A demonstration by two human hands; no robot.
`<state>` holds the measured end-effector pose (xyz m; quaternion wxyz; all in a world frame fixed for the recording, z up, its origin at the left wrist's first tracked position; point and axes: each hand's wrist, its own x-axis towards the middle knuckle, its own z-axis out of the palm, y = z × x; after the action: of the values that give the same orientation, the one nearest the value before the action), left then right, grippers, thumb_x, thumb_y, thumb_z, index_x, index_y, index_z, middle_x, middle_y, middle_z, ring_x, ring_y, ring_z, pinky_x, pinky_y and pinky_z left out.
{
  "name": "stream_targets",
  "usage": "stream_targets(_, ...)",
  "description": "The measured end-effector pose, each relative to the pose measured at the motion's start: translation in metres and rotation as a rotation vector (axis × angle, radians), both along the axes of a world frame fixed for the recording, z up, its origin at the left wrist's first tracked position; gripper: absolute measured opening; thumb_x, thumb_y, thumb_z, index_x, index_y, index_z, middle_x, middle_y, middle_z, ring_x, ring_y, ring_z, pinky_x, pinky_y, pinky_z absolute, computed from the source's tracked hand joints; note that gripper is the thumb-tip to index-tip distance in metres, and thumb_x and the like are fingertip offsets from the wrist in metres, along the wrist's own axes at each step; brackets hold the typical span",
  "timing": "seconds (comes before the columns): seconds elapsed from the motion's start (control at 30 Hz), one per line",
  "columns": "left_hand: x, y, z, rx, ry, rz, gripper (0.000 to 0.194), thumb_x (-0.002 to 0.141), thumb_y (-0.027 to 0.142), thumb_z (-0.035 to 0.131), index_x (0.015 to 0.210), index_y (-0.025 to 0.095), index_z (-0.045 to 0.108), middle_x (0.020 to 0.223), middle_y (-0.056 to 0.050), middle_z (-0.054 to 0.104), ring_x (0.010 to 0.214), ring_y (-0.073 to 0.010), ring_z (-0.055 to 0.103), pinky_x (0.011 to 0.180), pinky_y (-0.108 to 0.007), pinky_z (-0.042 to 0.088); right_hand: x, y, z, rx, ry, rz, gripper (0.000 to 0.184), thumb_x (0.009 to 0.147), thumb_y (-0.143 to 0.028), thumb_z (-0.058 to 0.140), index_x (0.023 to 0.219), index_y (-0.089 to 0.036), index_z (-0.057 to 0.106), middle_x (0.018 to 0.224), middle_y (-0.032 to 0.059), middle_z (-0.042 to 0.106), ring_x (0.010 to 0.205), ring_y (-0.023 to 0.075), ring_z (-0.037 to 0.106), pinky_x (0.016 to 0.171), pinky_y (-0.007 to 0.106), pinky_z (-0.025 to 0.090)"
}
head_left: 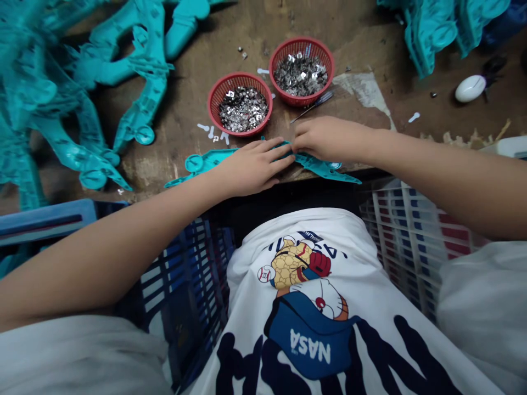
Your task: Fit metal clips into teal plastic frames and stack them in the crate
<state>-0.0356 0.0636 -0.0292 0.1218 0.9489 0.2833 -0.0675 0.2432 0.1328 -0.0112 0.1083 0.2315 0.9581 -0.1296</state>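
Note:
A teal plastic part (214, 157), long and curved, lies along the table's near edge. My left hand (257, 163) rests flat across its middle, fingers stretched out and a little apart. Close beside those fingertips, my right hand (315, 138) is closed in a pinch at the part's middle. Its fingertips point down, and whatever they hold is hidden. Just beyond the hands stand two red plastic baskets, the left basket (211, 109) and the right basket (273, 52), both filled with small shiny metal pieces. A thin screwdriver (315, 105) lies beside the right basket.
Many teal parts (142, 71) are heaped at the left, and more teal parts (430, 33) lie at the upper right. A white oval object (470, 89) sits on the right. Below the table edge are a blue crate (193, 269) and a white crate (405, 236).

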Motion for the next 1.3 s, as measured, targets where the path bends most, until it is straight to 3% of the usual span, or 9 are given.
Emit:
stream_targets(0.1, -0.002, 0.000, -0.006, 0.019, -0.018, 0.014, 0.073, 0.123, 0.025, 0.069, 0.194, 0.012, 0.060, 0.202, -0.029, 0.057, 0.196, -0.0534, 0.043, 0.153, -0.072, 0.050, 0.002, 0.001, 0.007, -0.063, 0.041, -0.076, 0.044, 0.122, -0.023, 0.058, 0.139, -0.015, 0.098, 0.142, 0.0209, 0.092, 0.124, 0.0357, 0.084, 0.108, 0.047, 0.058)
stream_targets(0.2, -0.003, -0.001, -0.012, 0.051, -0.050, 0.031, 0.074, 0.121, 0.027, 0.073, 0.193, 0.016, 0.063, 0.200, -0.028, 0.061, 0.189, -0.0544, 0.053, 0.147, -0.070, 0.054, 0.015, 0.015, 0.008, -0.043, 0.143, -0.309, 0.047, 0.124, -0.030, 0.059, 0.149, -0.019, 0.098, 0.143, 0.0188, 0.095, 0.127, 0.0375, 0.085, 0.113, 0.049, 0.059)
stream_targets(0.33, -0.001, -0.005, -0.012, 0.094, -0.044, 0.049, 0.078, 0.120, 0.033, 0.073, 0.197, 0.022, 0.060, 0.194, -0.026, 0.068, 0.172, -0.0529, 0.067, 0.137, -0.069, 0.059, 0.038, 0.046, -0.017, 0.161, 0.137, -0.555, 0.036, 0.121, -0.029, 0.070, 0.142, -0.015, 0.096, 0.145, 0.0235, 0.094, 0.133, 0.0401, 0.080, 0.117, 0.052, 0.058)
stream_targets(0.43, 0.002, -0.008, -0.010, 0.106, -0.022, 0.097, 0.077, 0.120, 0.034, 0.071, 0.196, 0.021, 0.061, 0.192, -0.027, 0.069, 0.167, -0.0544, 0.068, 0.132, -0.071, 0.060, 0.050, 0.059, -0.045, 0.206, 0.159, -0.554, 0.039, 0.119, -0.040, 0.076, 0.147, -0.020, 0.093, 0.158, 0.0204, 0.091, 0.144, 0.0420, 0.073, 0.123, 0.056, 0.056)
stream_targets(0.53, 0.002, -0.009, -0.011, 0.128, -0.022, 0.119, 0.073, 0.119, 0.035, 0.071, 0.191, 0.021, 0.066, 0.189, -0.027, 0.070, 0.164, -0.0536, 0.069, 0.129, -0.070, 0.061, 0.053, 0.060, -0.055, 0.226, 0.177, -0.564, 0.041, 0.119, -0.050, 0.068, 0.138, -0.030, 0.098, 0.150, 0.0144, 0.095, 0.149, 0.0473, 0.071, 0.124, 0.065, 0.056)
stream_targets(0.73, -0.003, -0.009, -0.023, 0.188, -0.102, 0.178, 0.064, 0.112, 0.036, 0.082, 0.172, 0.016, 0.072, 0.192, -0.032, 0.062, 0.163, -0.0506, 0.074, 0.128, -0.065, 0.066, 0.040, 0.027, -0.015, -0.059, 0.217, -0.452, 0.034, 0.106, -0.049, 0.083, 0.127, -0.031, 0.104, 0.111, 0.0110, 0.098, 0.115, 0.0416, 0.087, 0.102, 0.054, 0.065)
stream_targets(0.87, -0.005, -0.007, -0.024, 0.124, -0.141, 0.242, 0.095, 0.108, 0.041, 0.096, 0.190, 0.013, 0.056, 0.199, -0.037, 0.052, 0.174, -0.0524, 0.069, 0.134, -0.062, 0.065, 0.025, -0.002, 0.003, -0.084, 0.108, -0.444, 0.029, 0.105, -0.041, 0.088, 0.122, -0.025, 0.105, 0.107, 0.0135, 0.097, 0.106, 0.0393, 0.089, 0.096, 0.048, 0.064)
stream_targets(1.07, -0.004, -0.001, -0.016, 0.036, -0.075, 0.173, 0.096, 0.114, 0.039, 0.078, 0.201, 0.010, 0.049, 0.203, -0.031, 0.055, 0.174, -0.0524, 0.065, 0.145, -0.069, 0.055, 0.023, -0.009, -0.007, -0.056, 0.110, -0.405, 0.026, 0.107, -0.043, 0.088, 0.120, -0.029, 0.105, 0.102, 0.0116, 0.096, 0.107, 0.0393, 0.088, 0.098, 0.047, 0.062)
stream_targets(1.3, -0.007, 0.003, -0.023, 0.018, -0.127, 0.177, 0.098, 0.113, 0.040, 0.082, 0.201, 0.011, 0.049, 0.204, -0.029, 0.054, 0.175, -0.0527, 0.064, 0.146, -0.071, 0.054, 0.032, -0.004, -0.014, -0.080, 0.146, -0.414, 0.025, 0.106, -0.049, 0.089, 0.112, -0.029, 0.101, 0.098, 0.0132, 0.093, 0.107, 0.0400, 0.086, 0.097, 0.048, 0.061)
